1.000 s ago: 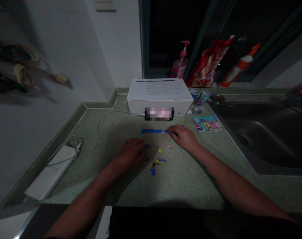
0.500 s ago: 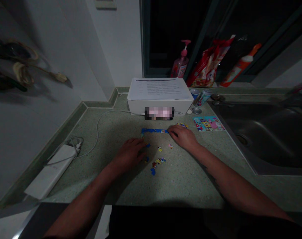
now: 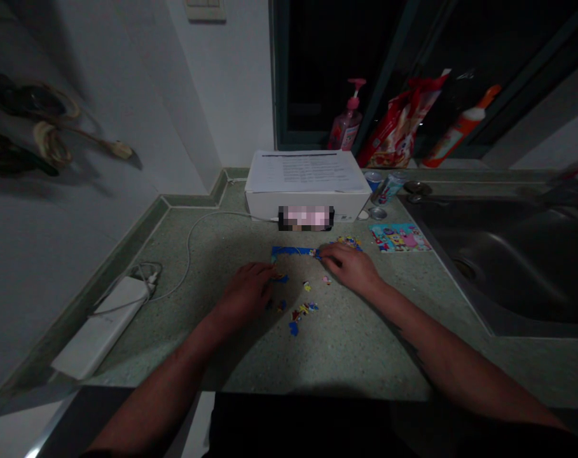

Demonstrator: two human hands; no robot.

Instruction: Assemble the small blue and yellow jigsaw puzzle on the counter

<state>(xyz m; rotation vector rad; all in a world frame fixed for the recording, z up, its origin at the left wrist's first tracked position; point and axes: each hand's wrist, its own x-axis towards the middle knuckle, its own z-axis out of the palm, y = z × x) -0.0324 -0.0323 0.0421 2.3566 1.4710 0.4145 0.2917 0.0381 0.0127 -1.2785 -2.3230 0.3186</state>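
Note:
A row of joined blue jigsaw puzzle pieces point(image 3: 293, 250) lies on the counter, with a short leg running down at its left end. My right hand point(image 3: 353, 267) is at the row's right end, thumb and fingertips closed on a puzzle piece that they mostly cover. My left hand point(image 3: 247, 291) rests lower left, fingers stretched and thumb apart, its fingertips by the left leg and a loose blue piece point(image 3: 282, 278). Several loose pieces point(image 3: 305, 309) lie between and below the hands. Behind my right hand is a pile of pieces point(image 3: 350, 242).
A picture card point(image 3: 400, 238) lies right of the pile, near the sink point(image 3: 479, 318). Behind the row, a phone point(image 3: 306, 218) leans on a white box point(image 3: 260, 203). Its cable runs left to a white power strip point(image 3: 98, 334). Cans point(image 3: 388, 189) stand beside the box.
My left hand has drawn slightly left, uncovering more of the loose pieces beside it. My right hand has shifted a little down at the row's end. The view has tilted slightly.

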